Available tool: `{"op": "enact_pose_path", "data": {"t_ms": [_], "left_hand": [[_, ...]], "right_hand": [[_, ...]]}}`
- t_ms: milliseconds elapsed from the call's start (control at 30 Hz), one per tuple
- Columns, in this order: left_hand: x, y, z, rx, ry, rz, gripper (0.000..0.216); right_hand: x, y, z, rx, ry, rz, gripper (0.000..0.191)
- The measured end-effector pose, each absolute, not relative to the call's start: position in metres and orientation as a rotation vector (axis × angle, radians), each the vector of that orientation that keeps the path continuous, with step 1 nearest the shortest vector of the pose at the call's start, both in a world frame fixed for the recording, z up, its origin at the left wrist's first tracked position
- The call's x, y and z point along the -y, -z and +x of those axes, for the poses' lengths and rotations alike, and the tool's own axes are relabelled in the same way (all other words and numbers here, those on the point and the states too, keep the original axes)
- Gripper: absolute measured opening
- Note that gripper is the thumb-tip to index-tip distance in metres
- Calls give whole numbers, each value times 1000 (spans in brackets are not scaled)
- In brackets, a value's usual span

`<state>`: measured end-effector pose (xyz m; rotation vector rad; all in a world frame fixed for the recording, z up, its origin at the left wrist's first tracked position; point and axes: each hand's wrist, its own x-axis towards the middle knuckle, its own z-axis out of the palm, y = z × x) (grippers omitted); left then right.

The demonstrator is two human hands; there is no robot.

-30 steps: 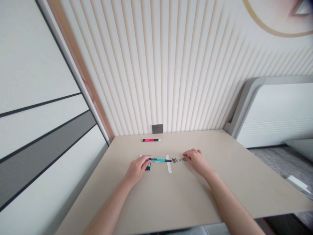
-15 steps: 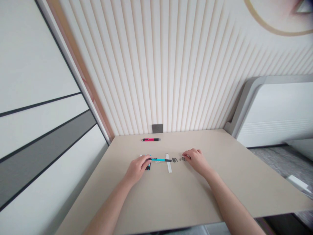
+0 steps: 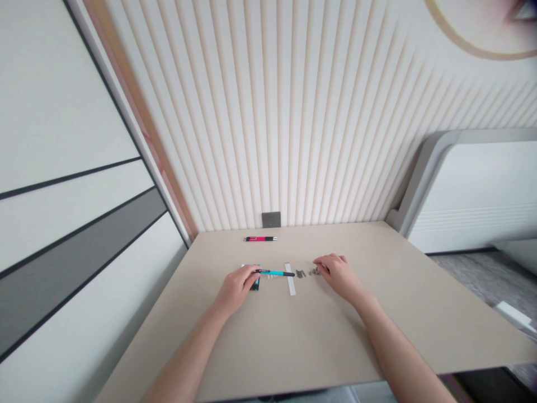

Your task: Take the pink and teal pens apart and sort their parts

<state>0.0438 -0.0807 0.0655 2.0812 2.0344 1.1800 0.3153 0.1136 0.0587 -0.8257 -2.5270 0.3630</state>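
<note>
My left hand [image 3: 235,289] pinches a light-blue pen [image 3: 276,273] with a black tip by its left end. The pen lies level and points to the right, its tip over some thin white sticks [image 3: 290,280]. Under and beside my left fingers, dark and blue pieces [image 3: 255,284] show in part. Just right of the sticks is a small pile of grey parts [image 3: 301,273]. My right hand [image 3: 339,274] has its fingers curled together over a second cluster of small grey parts [image 3: 315,271]; whatever is between its fingertips is hidden.
A pink and black pen [image 3: 260,239] lies farther back on the beige table [image 3: 327,336]. Behind the table stands a ribbed wall with a dark socket [image 3: 271,219]. A white cabinet [image 3: 62,252] borders the left side, and a grey-white headboard [image 3: 470,190] is at the right.
</note>
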Motion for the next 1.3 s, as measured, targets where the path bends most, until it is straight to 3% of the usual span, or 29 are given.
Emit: {"op": "enact_pose_path", "data": {"t_ms": [467,967,1167,1300], "left_hand": [[82,-67,52,-1935,-1326,2120,21],[82,-64,49,-1865,-1166,2174,20],[84,-66,48,-1811,-1124,2111,19],[84,-65,45,-1803,-1194,2187,18]], "right_hand": [[-63,-58,283,2412,-825,-406,33],[-71,-61,289,2390,-756,-469,39],[-70,-60,289,2391,-499,-345,34],[-65,-62,289,2352,-550,-320,27]]}}
